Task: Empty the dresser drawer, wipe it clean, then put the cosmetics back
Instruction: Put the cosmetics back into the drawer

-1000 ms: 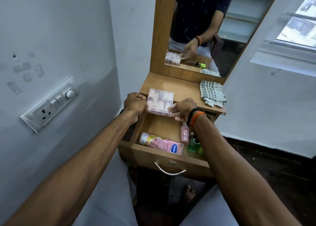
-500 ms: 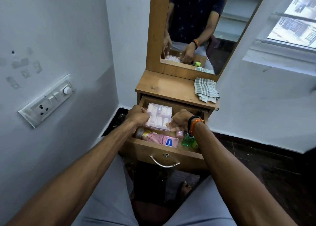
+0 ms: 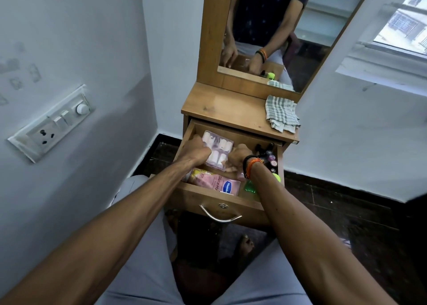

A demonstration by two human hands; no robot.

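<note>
2 hands [image 3: 196, 151] [image 3: 238, 157] grip clear case [image 3: 217, 152] inside drawer [image 3: 188, 138].

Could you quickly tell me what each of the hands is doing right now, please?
Left hand: fingers curled, gripping the left edge of the clear compartment box.
Right hand: gripping the box's right edge.

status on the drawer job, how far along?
Late, by the look of it. Done: lotion tube and small bottles lie in the drawer; cloth sits aside. In hand: left hand and right hand hold the clear case inside. Left: release, close.
</note>
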